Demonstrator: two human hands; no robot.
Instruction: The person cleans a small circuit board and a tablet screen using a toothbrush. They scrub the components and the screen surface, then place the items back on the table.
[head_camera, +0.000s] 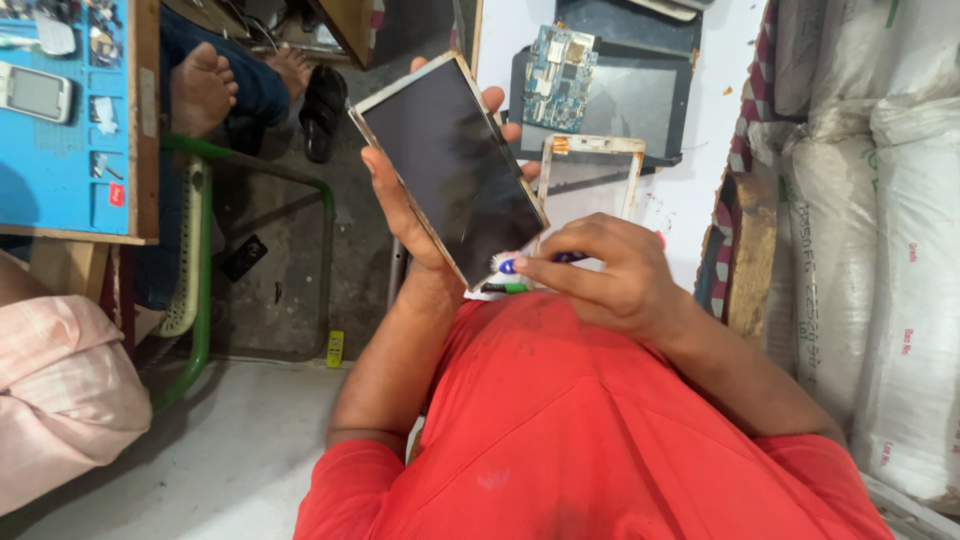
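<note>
My left hand (405, 205) grips a flat tablet screen panel (450, 165) with a dark glass face and a pale frame, held tilted above the floor. My right hand (610, 270) is closed on a small brush with a blue handle (530, 262); its white bristles touch the lower corner of the panel. I am wearing a red shirt (580, 430).
On a white work surface (700, 170) lie a pale bezel frame (592, 165), a dark tablet shell (640, 95) and a green circuit board (557, 75). White sacks (880, 250) stand at right. At left are a blue mat with phone parts (50, 110), another person's bare feet (205, 90) and a green chair frame (200, 300).
</note>
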